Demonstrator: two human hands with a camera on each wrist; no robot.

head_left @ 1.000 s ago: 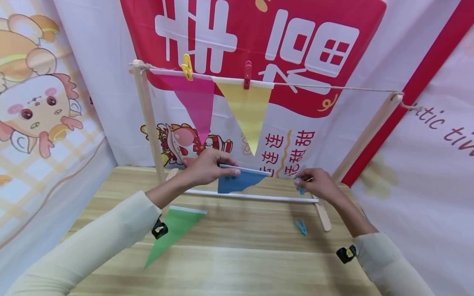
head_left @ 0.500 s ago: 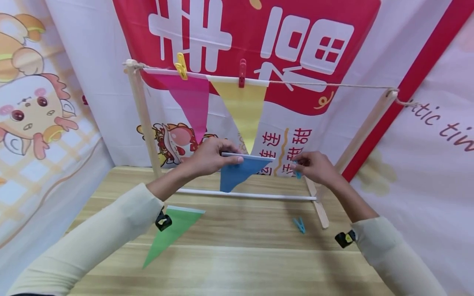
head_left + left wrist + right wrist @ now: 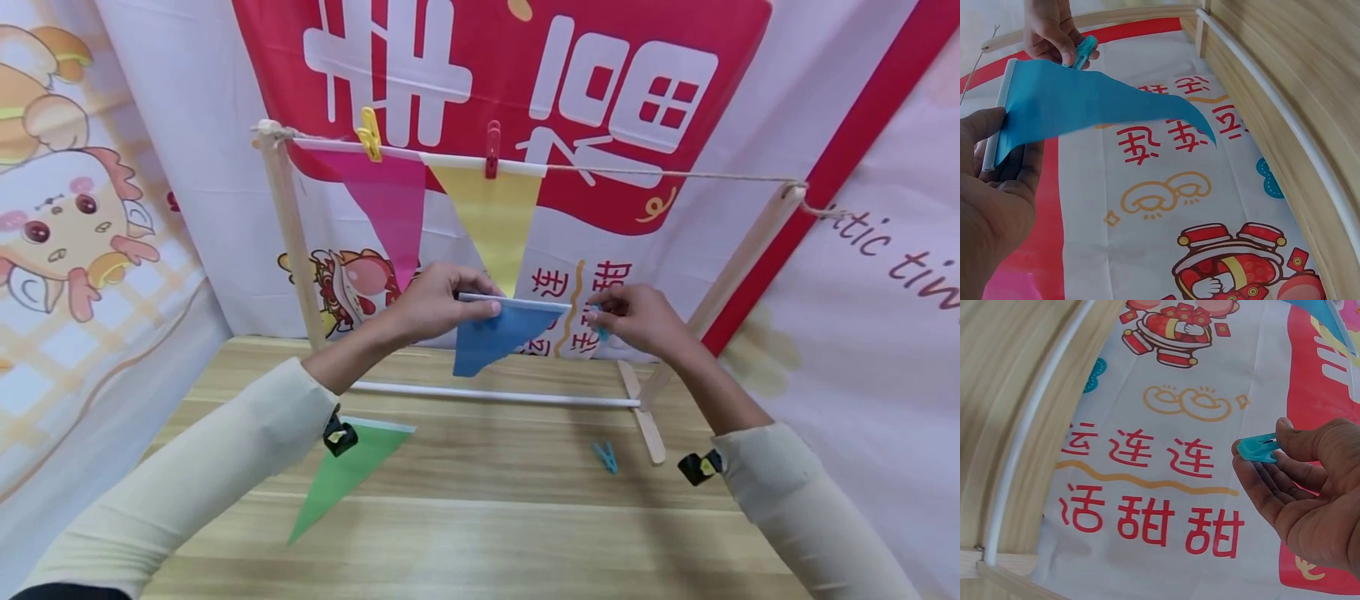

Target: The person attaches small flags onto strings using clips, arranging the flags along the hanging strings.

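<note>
Your blue pennant (image 3: 495, 333) hangs in the centre of the head view, in the air above the table, its white top edge level and its point drooping down toward the white lower rod (image 3: 495, 394) of the rack. Your left hand (image 3: 435, 302) pinches the left end of that white edge, thumb on top and fingers curled beneath (the left wrist view shows the strip caught between thumb and forefinger). Just right of the pennant, your right hand (image 3: 637, 318) pinches a teal clothespin (image 3: 597, 323) between thumb and fingertips, held near the pennant's right corner but not touching it. The two hands stay apart, one at each end of the flag.

Above, in the upper middle of the frame, a string (image 3: 675, 174) runs between two wooden posts. A pink pennant (image 3: 386, 200) hangs from it under a yellow clothespin (image 3: 368, 133), and a yellow pennant (image 3: 495, 217) hangs beside it under a red clothespin (image 3: 492, 149).

On the wooden table (image 3: 480, 533), a green pennant (image 3: 345, 475) lies at lower left, partly under your left sleeve, and a second teal clothespin (image 3: 605, 457) lies at lower right, near the rack's foot.
</note>
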